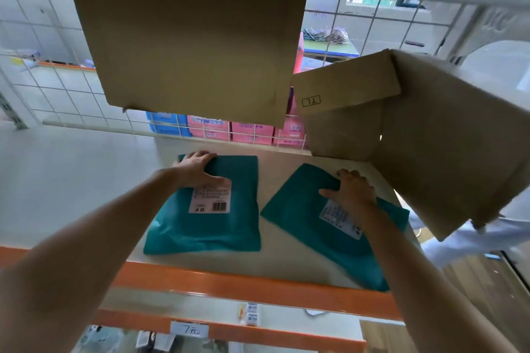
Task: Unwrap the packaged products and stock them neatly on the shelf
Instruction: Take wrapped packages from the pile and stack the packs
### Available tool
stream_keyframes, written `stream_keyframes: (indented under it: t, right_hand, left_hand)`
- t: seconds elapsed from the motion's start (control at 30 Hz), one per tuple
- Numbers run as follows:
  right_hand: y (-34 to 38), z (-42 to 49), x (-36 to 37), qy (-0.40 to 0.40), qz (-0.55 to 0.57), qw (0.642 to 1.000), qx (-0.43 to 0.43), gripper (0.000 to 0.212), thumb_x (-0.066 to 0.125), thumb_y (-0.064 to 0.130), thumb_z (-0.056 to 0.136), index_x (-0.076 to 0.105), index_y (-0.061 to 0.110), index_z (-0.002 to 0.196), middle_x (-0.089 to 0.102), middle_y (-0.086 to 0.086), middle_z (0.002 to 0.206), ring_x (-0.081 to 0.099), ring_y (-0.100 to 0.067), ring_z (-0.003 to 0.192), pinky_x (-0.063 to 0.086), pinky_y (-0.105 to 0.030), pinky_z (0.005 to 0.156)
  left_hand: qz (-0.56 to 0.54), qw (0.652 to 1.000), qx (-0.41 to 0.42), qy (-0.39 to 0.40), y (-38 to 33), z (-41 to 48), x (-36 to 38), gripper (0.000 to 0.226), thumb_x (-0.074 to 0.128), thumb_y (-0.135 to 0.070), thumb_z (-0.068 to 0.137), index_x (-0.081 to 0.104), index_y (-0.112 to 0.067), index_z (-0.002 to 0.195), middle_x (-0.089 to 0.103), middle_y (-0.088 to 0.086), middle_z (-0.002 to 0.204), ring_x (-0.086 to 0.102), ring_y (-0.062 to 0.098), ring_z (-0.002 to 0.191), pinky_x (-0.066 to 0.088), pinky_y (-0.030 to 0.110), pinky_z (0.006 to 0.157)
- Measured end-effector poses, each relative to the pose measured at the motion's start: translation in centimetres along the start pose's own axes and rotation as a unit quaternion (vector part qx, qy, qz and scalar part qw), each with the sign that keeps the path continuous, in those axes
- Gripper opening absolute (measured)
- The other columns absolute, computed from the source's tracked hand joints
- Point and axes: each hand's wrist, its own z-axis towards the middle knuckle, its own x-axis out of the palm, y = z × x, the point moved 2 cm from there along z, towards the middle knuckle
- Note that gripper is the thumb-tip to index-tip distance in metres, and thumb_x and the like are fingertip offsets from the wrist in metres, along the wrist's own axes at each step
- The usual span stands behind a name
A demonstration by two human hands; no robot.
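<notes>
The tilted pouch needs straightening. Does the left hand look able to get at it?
Probably yes: the left hand holds the neighbouring pouch, with only bare shelf between; the right hand holds the tilted pouch.

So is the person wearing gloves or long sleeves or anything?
No. The left hand and right hand are bare, no gloves, and the left arm and right arm are bare as far up as the picture shows, so no sleeves. No watch, bracelet or rings show on the wrists or fingers, though it's a bit blurry.
</notes>
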Motion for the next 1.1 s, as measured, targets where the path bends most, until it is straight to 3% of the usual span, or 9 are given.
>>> stream_keyframes:
  t: [0.2, 0.4, 0.57, 0.7, 0.77, 0.87, 0.93, 1.0, 1.1]
  right_hand:
    - [-0.6, 0.9, -0.1, 0.040, 0.041, 0.998, 0.008, 0.076, 0.071, 0.060, 0.070, 0.052, 0.009, 0.124, 0.055, -0.013, 0.125, 0.052, -0.029, 0.113, 0.044, -0.041, 0.095]
    - [-0.7, 1.1, 0.1, 0.058, 0.089, 0.994, 0.014, 0.076, 0.075, 0.055, 0.068, 0.054, 0.007, 0.122, 0.059, -0.013, 0.122, 0.056, -0.028, 0.108, 0.048, -0.040, 0.091]
    - [0.0, 0.8, 0.1, 0.075, 0.139, 0.987, -0.011, 0.069, 0.073, 0.042, 0.077, 0.049, 0.002, 0.128, 0.055, -0.013, 0.129, 0.054, -0.026, 0.113, 0.045, -0.031, 0.089]
    - [1.8, 0.5, -0.9, 0.104, 0.136, 0.983, -0.062, 0.045, 0.072, 0.036, 0.080, 0.058, 0.005, 0.109, 0.062, -0.009, 0.107, 0.059, -0.023, 0.097, 0.044, -0.029, 0.074]
    - [3.0, 0.3, -1.6, 0.111, 0.131, 0.980, -0.101, 0.033, 0.074, 0.031, 0.078, 0.057, 0.009, 0.097, 0.061, -0.005, 0.097, 0.060, -0.023, 0.095, 0.043, -0.031, 0.074]
    - [5.0, -0.2, -2.9, 0.086, 0.135, 0.977, -0.143, 0.033, 0.075, 0.024, 0.078, 0.057, 0.010, 0.102, 0.059, -0.001, 0.096, 0.058, -0.020, 0.092, 0.044, -0.032, 0.075]
    - [6.3, -0.4, -3.8, 0.064, 0.143, 0.975, -0.157, 0.035, 0.075, 0.021, 0.078, 0.058, 0.008, 0.105, 0.060, -0.002, 0.100, 0.058, -0.020, 0.094, 0.048, -0.036, 0.080]
    - [8.0, -0.7, -4.7, 0.062, 0.132, 0.971, -0.188, 0.031, 0.073, 0.013, 0.079, 0.062, 0.007, 0.107, 0.063, -0.006, 0.105, 0.060, -0.023, 0.097, 0.048, -0.040, 0.088]
    - [10.5, -1.6, -6.1, 0.050, 0.127, 0.963, -0.231, 0.022, 0.070, 0.006, 0.080, 0.065, 0.005, 0.102, 0.066, -0.003, 0.101, 0.062, -0.016, 0.088, 0.046, -0.028, 0.079]
  left_hand:
    - [0.037, 0.999, -0.015, -0.002, -0.1, 1.4, -0.6, 0.100, 0.061, -0.076, 0.060, 0.031, -0.025, 0.141, 0.034, 0.003, 0.135, 0.033, 0.024, 0.122, 0.036, 0.041, 0.095]
    - [0.048, 0.999, -0.007, -0.024, -0.5, 1.2, -0.6, 0.095, 0.064, -0.073, 0.061, 0.035, -0.023, 0.137, 0.040, 0.003, 0.130, 0.036, 0.022, 0.118, 0.033, 0.042, 0.095]
    - [-0.012, 0.997, 0.029, -0.073, -0.1, 0.6, 0.2, 0.061, 0.063, -0.056, 0.077, 0.047, -0.023, 0.126, 0.046, 0.004, 0.118, 0.038, 0.024, 0.116, 0.026, 0.037, 0.096]
    - [-0.043, 0.992, 0.052, -0.103, 0.2, 0.2, -0.4, 0.026, 0.060, -0.041, 0.086, 0.052, -0.020, 0.100, 0.051, -0.002, 0.094, 0.048, 0.022, 0.101, 0.022, 0.031, 0.083]
    - [-0.034, 0.991, 0.066, -0.114, 0.3, -0.2, -0.8, 0.018, 0.058, -0.034, 0.089, 0.055, -0.021, 0.099, 0.052, -0.005, 0.094, 0.047, 0.019, 0.095, 0.023, 0.030, 0.089]
    - [-0.032, 0.986, 0.093, -0.136, 0.7, -1.0, -1.8, 0.008, 0.054, -0.027, 0.092, 0.055, -0.019, 0.091, 0.057, -0.001, 0.098, 0.052, 0.024, 0.097, 0.033, 0.034, 0.096]
    - [-0.034, 0.983, 0.094, -0.153, 1.5, -1.6, -3.1, 0.013, 0.054, -0.025, 0.092, 0.055, -0.015, 0.099, 0.059, 0.005, 0.103, 0.053, 0.025, 0.095, 0.041, 0.034, 0.088]
    - [-0.046, 0.981, 0.092, -0.163, 2.5, -2.4, -4.7, 0.021, 0.055, -0.024, 0.092, 0.053, -0.012, 0.109, 0.058, 0.006, 0.103, 0.051, 0.024, 0.091, 0.039, 0.031, 0.077]
    - [-0.112, 0.970, 0.078, -0.199, 4.2, -3.3, -6.7, 0.032, 0.060, -0.020, 0.088, 0.050, -0.013, 0.118, 0.058, 0.013, 0.110, 0.053, 0.031, 0.096, 0.040, 0.034, 0.078]
